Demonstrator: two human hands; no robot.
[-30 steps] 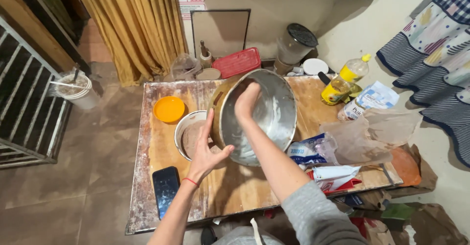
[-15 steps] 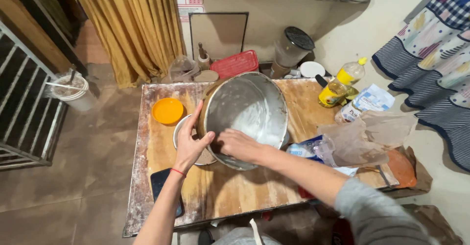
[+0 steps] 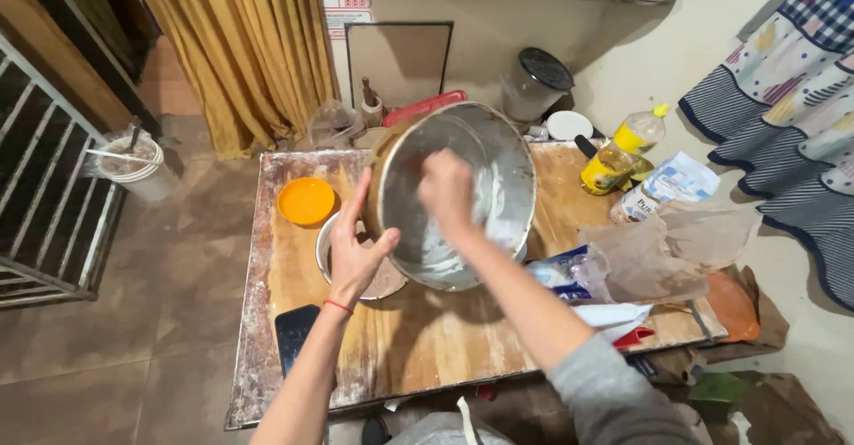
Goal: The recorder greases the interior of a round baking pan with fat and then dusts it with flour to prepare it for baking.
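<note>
Steel basin [image 3: 480, 187], tilted (contents unclear), right hand [image 3: 447, 191] inside, blurred.
</note>
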